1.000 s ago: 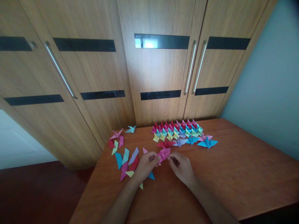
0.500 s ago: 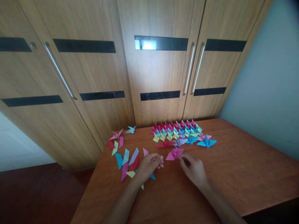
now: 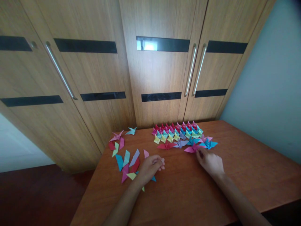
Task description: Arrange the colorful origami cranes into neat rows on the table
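Before wardrobe (image 3: pixel 160 72) — crane (image 3: pixel 190 149) in right hand (image 3: pixel 211 162)

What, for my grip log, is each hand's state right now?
Left hand: loosely closed, nothing visible in it.
Right hand: closed, holding the magenta paper crane.

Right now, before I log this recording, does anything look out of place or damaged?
Nothing looks plainly damaged or spilled. Slightly odd: a light blue crane and a pink crane sit at the far left of the table, apart from the tightly packed crane rows.
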A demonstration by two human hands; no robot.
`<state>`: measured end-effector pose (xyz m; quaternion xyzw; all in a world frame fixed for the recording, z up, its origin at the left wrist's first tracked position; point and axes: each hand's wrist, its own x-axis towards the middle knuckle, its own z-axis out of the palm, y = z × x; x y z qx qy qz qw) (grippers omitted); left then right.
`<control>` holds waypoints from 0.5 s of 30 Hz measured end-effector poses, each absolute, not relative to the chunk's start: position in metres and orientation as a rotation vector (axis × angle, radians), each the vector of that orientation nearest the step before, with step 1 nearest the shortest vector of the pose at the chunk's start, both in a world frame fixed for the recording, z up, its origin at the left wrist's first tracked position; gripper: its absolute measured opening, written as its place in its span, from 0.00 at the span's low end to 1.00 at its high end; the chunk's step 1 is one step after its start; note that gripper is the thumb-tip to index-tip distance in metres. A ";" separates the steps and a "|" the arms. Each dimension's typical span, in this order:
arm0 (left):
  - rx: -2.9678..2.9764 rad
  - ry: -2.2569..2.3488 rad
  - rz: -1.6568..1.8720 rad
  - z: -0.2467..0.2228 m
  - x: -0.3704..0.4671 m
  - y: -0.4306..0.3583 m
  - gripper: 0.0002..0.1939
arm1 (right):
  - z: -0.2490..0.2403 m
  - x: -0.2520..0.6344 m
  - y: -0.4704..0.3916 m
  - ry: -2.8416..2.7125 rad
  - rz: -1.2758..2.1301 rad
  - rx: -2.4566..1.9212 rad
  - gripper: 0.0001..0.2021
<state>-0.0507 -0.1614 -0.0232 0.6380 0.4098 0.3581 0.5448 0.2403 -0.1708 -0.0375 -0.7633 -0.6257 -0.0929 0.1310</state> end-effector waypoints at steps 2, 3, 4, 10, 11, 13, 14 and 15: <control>1.510 0.978 0.847 -0.025 -0.050 -0.161 0.14 | -0.036 0.239 -0.168 -1.826 -0.274 -2.234 0.14; 1.508 0.981 0.844 -0.025 -0.050 -0.160 0.13 | -0.036 0.239 -0.167 -1.829 -0.272 -2.239 0.14; 1.506 0.983 0.840 -0.025 -0.050 -0.160 0.13 | -0.036 0.238 -0.166 -1.830 -0.264 -2.243 0.14; 1.515 0.982 0.820 -0.021 -0.051 -0.161 0.12 | -0.035 0.235 -0.159 -1.788 -0.245 -2.269 0.15; 1.516 0.985 0.819 -0.021 -0.051 -0.161 0.11 | -0.035 0.235 -0.158 -1.784 -0.240 -2.272 0.15; 1.519 0.989 0.818 -0.021 -0.052 -0.161 0.11 | -0.034 0.234 -0.156 -1.779 -0.220 -2.275 0.15; 1.520 0.990 0.819 -0.021 -0.052 -0.161 0.11 | -0.034 0.234 -0.155 -1.779 -0.210 -2.276 0.15; 1.521 0.992 0.818 -0.021 -0.052 -0.161 0.11 | -0.034 0.233 -0.155 -1.776 -0.204 -2.279 0.15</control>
